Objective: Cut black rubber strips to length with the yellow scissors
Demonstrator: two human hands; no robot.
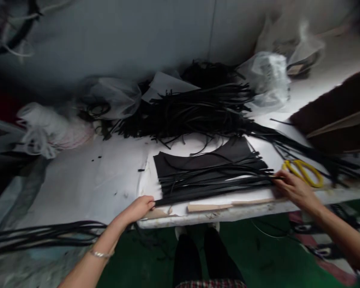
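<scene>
A long black strip (210, 193) runs along the front of the white table between my hands. My left hand (141, 208) is closed around its left end at the table's front edge. At the other end, my right hand (292, 189) pinches the strip, its fingers partly hidden by the blur. Just behind lie several more black strips (204, 176), spread side by side over a dark grey sheet (192, 161). Yellow-handled scissors (303, 173) rest beside my right hand, their blades partly covered by strips.
A large heap of black strips (192, 112) fills the back of the table (87, 188). Clear plastic bags (270, 80) and a white roll of cord (45, 124) stand around it. Dark brown material (342, 108) lies at right. More strips (48, 236) hang at far left.
</scene>
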